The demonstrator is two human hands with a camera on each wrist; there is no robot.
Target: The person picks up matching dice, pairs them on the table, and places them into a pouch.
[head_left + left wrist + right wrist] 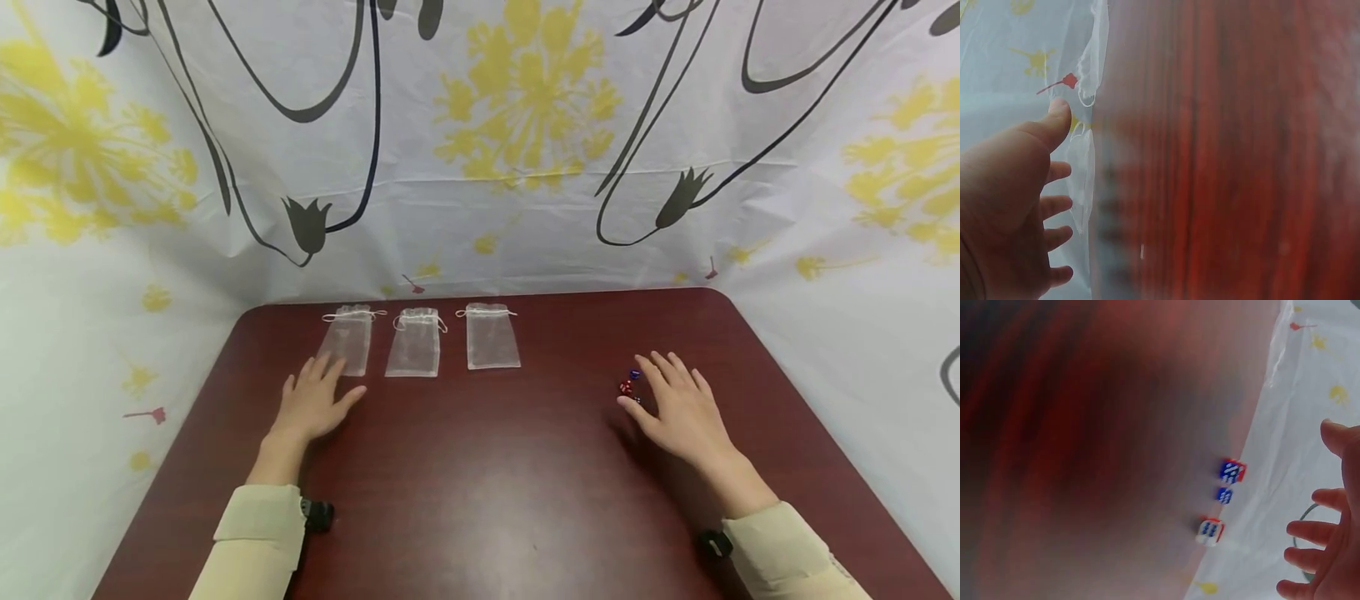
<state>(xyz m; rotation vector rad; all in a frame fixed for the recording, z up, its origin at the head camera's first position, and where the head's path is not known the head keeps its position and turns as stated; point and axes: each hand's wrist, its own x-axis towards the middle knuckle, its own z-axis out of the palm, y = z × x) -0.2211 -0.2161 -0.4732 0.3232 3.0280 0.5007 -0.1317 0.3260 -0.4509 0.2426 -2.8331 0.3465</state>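
Three small sheer white drawstring bags lie in a row at the back of the table: a left bag (352, 333), a middle bag (414, 346) and a right bag (492, 340). My left hand (303, 406) is spread with nothing in it, its fingertips overlapping the left bag's lower part. On the right, my right hand (684, 408) reaches beside a few small dice, fingers extended and holding nothing. A red die (626, 387) and a blue die (634, 374) show near its thumb and index finger. The right wrist view also shows a white-faced die (1210, 531) with blue pips.
The dark red wooden table (480, 467) has rounded back corners. A white cloth (480, 242) with yellow flowers and grey stems hangs behind it and along both sides. Black wrist cameras sit at both sleeve cuffs.
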